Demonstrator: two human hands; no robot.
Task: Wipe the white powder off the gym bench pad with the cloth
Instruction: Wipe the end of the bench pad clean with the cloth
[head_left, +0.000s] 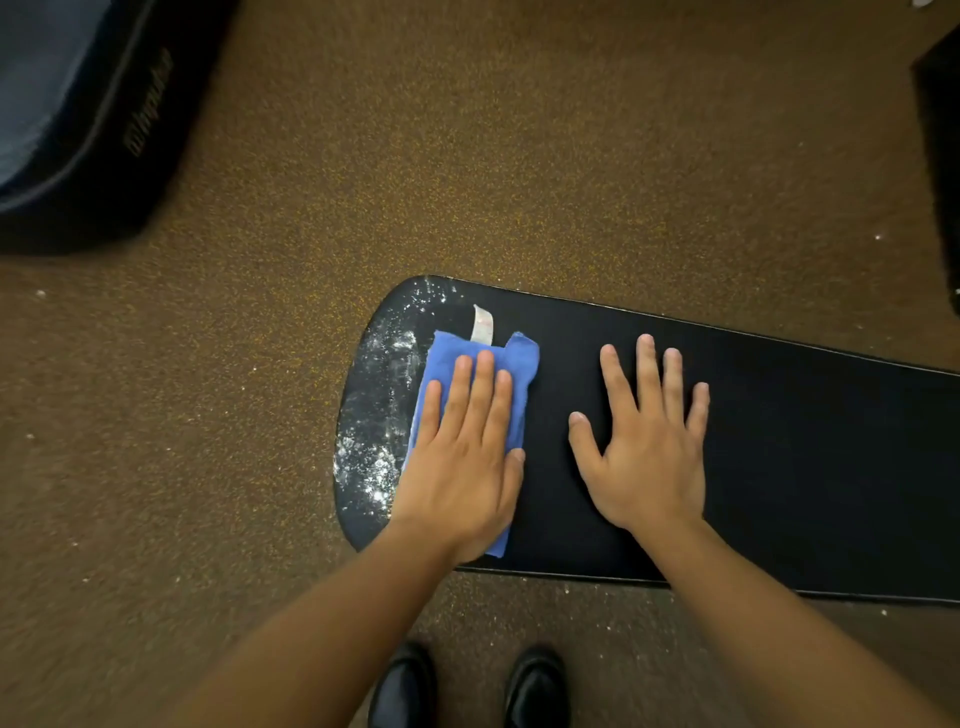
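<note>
Powder: white powder (371, 415), scattered in flecks and smears over the rounded left end of the pad, thickest along the near-left rim and at the far corner; it lies just left of the cloth and reaches under that cloth's left edge.
Pad: long black padded gym bench pad (779, 441), matte, with a rounded end at left and its length running off the right edge of the view; the surface right of the cloth appears dark and free of flecks.
Cloth: folded blue fabric cloth (519, 358), lying flat on the pad near the rounded end, with a small white tag (482, 325) sticking out from its far edge.
Left hand: left hand (462, 457), palm down on the cloth, fingers straight and close together, pointing away from the person, thumb along the cloth's right side; it presses the cloth onto the pad.
Right hand: right hand (644, 452), palm down on the bare pad just right of the cloth, fingers straight and spread, thumb out to the left; it holds nothing.
Floor: brown speckled gym floor (467, 156), with a few white specks near the pad.
Shoes: two black shoes (535, 691) at the bottom of the view, near the pad's near edge.
Surroundings: dark padded block with lettering (104, 119) at upper left; a black object (943, 156), partly seen, at the right edge.
</note>
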